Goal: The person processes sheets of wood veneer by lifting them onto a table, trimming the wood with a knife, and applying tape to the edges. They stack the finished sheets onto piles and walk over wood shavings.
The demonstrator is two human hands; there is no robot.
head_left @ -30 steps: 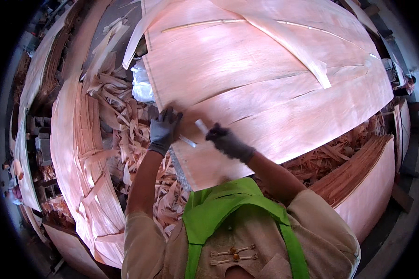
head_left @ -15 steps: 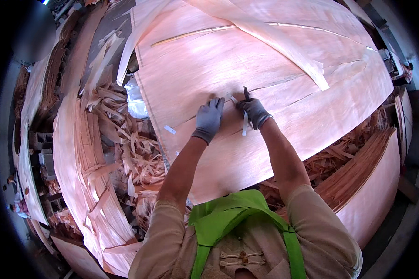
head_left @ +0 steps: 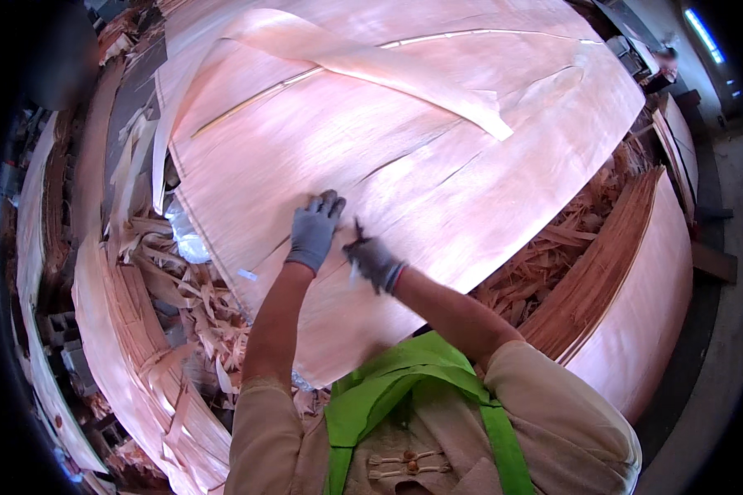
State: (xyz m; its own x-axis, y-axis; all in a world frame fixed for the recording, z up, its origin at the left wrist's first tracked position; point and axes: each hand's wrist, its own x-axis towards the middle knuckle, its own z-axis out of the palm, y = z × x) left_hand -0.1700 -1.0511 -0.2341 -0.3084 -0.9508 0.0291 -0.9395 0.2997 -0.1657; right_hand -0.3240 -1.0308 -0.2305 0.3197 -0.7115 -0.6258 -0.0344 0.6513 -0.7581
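A large pale pink wood veneer sheet [head_left: 487,198] lies in front of me, with dark splits along its grain. My left hand [head_left: 312,235], in a grey glove, rests flat on it with its fingers stretched out. To its right, my gloved right hand [head_left: 376,264] is closed around a slim dark tool [head_left: 358,228], perhaps a knife; most of it is hidden in the fist. A narrow white strip [head_left: 352,272] shows blurred beside that hand. One small white piece of tape [head_left: 247,275] sticks near the sheet's left edge.
Across the far part of the sheet lie a long thin cane [head_left: 260,97] and a loose veneer strip [head_left: 388,70]. Veneer stacks stand at left [head_left: 128,330] and right [head_left: 611,272]. Wood scraps [head_left: 545,256] and a clear plastic bag [head_left: 188,235] border the sheet.
My view has shifted, so the sheet sits further left. My right hand has drawn back toward me from the split, still gripping the dark tool. My left hand stays flat on the veneer.
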